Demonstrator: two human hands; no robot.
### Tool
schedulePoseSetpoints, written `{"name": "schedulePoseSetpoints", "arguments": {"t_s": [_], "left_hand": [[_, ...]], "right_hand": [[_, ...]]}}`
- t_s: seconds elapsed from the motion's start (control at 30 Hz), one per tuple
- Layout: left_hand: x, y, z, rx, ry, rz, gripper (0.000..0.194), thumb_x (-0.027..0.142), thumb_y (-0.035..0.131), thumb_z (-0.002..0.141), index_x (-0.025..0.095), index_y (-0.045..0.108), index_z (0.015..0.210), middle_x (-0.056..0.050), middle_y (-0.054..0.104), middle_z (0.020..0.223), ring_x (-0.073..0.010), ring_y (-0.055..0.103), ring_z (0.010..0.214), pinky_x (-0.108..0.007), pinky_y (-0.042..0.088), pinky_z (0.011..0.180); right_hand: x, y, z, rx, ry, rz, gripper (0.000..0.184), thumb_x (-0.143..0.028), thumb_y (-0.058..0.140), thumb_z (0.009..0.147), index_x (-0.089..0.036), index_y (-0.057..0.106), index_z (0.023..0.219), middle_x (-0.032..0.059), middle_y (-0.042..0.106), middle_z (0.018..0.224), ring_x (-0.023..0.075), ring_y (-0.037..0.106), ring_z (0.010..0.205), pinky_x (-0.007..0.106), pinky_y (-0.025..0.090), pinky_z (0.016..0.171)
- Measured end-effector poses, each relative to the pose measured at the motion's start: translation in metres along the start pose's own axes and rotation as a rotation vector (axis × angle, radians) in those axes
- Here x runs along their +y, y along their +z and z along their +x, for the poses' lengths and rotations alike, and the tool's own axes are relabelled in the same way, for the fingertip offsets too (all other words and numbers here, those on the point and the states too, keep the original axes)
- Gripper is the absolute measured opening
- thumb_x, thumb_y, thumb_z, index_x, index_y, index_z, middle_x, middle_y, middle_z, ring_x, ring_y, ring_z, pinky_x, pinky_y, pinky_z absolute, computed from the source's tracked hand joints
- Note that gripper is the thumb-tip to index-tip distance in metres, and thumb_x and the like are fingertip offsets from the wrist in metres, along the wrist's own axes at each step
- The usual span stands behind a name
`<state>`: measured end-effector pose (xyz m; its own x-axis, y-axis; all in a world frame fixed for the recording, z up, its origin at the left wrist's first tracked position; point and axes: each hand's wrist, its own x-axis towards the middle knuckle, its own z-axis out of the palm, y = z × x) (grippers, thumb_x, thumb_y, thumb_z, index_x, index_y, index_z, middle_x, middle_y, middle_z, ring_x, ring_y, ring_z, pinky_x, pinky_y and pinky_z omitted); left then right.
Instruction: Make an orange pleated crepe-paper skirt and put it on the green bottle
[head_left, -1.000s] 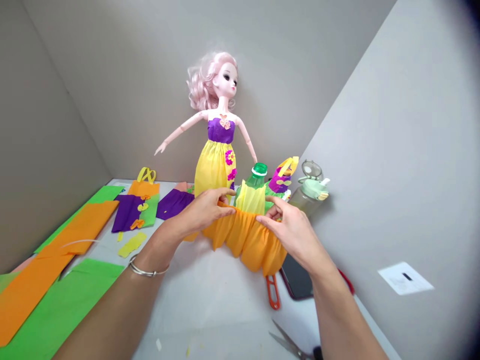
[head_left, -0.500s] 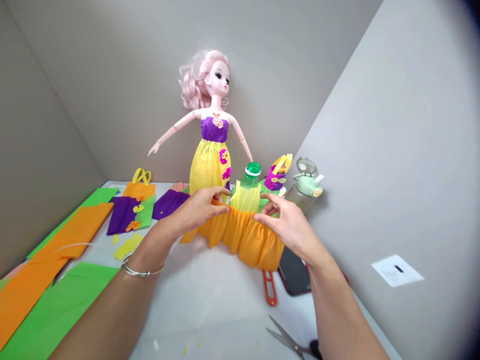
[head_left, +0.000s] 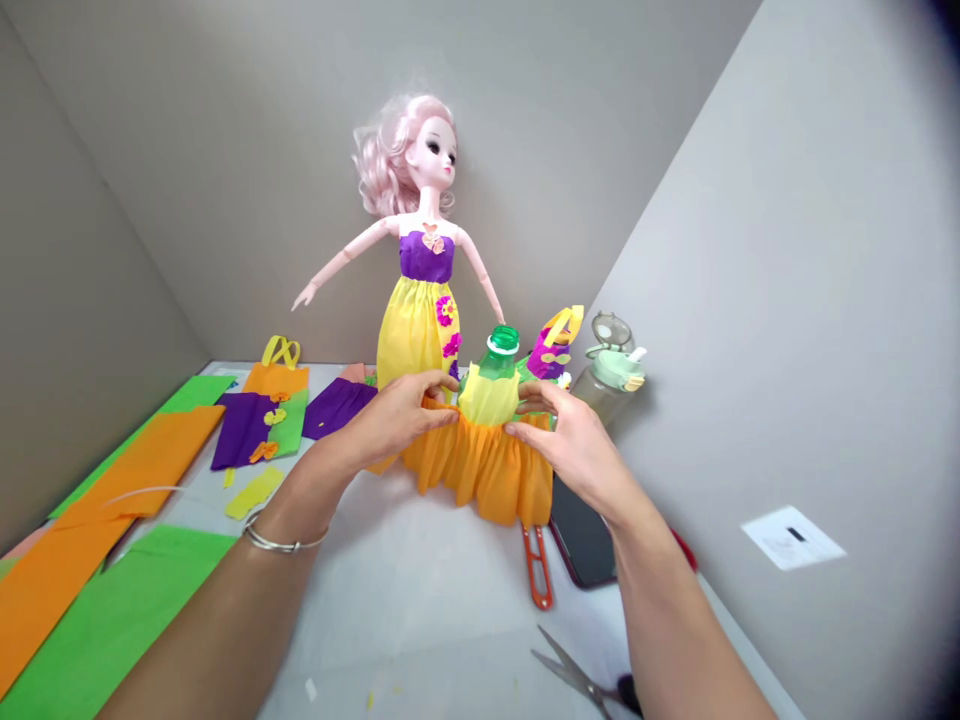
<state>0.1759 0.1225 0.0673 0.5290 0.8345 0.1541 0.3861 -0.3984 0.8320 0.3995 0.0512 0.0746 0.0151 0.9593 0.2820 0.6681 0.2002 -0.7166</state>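
While the left hand (head_left: 411, 412) and right hand (head_left: 568, 437) each pinch the gathered orange fabric skirt (head_left: 480, 465), it surrounds a translucent green plastic bottle (head_left: 501, 358).

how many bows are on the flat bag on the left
3: the upper orange bow, the yellow bow just below it, and the lower orange bow, all near where the bag's purple and green parts meet.

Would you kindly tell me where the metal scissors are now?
The open metal scissors lie at the head view's lower right, just below the slotted red-orange handle.
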Motion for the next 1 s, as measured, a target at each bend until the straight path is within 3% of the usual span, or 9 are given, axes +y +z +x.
{"name": "schedulePoseSetpoints", "arguments": {"t_s": [0.27, 0.43, 1.0], "left_hand": [[-0.004, -0.005, 0.001, -0.012, 0.000, 0.024, 0.037, 0.036, 0.067, 0.081, 0.018, 0.067, 0.114, -0.004, 0.067, 0.096, -0.0226, 0.062, 0.093, -0.034, 0.047, 0.081], [-0.006, -0.007, 0.002, -0.010, 0.015, 0.034, 0.035, 0.035, 0.067, 0.081, 0.018, 0.070, 0.112, -0.004, 0.067, 0.096, -0.0225, 0.062, 0.092, -0.034, 0.046, 0.082], [-0.011, -0.007, 0.002, 0.006, 0.042, 0.011, 0.032, 0.032, 0.067, 0.083, 0.018, 0.072, 0.111, -0.009, 0.070, 0.120, -0.0267, 0.063, 0.110, -0.040, 0.046, 0.098]], "right_hand": [[0.002, 0.000, 0.002, -0.030, -0.080, 0.006, 0.024, -0.022, 0.069, 0.082, -0.023, 0.062, 0.105, 0.0043, 0.071, 0.113, 0.0239, 0.066, 0.111, 0.041, 0.047, 0.100], [0.008, 0.000, 0.004, -0.058, -0.134, 0.105, 0.037, -0.019, 0.069, 0.083, -0.023, 0.061, 0.119, 0.0048, 0.069, 0.118, 0.0209, 0.065, 0.112, 0.037, 0.048, 0.101], [0.014, 0.002, 0.004, -0.082, -0.124, 0.167, 0.043, -0.019, 0.070, 0.084, -0.025, 0.062, 0.125, 0.0046, 0.068, 0.124, 0.0222, 0.065, 0.112, 0.039, 0.048, 0.104]]}}
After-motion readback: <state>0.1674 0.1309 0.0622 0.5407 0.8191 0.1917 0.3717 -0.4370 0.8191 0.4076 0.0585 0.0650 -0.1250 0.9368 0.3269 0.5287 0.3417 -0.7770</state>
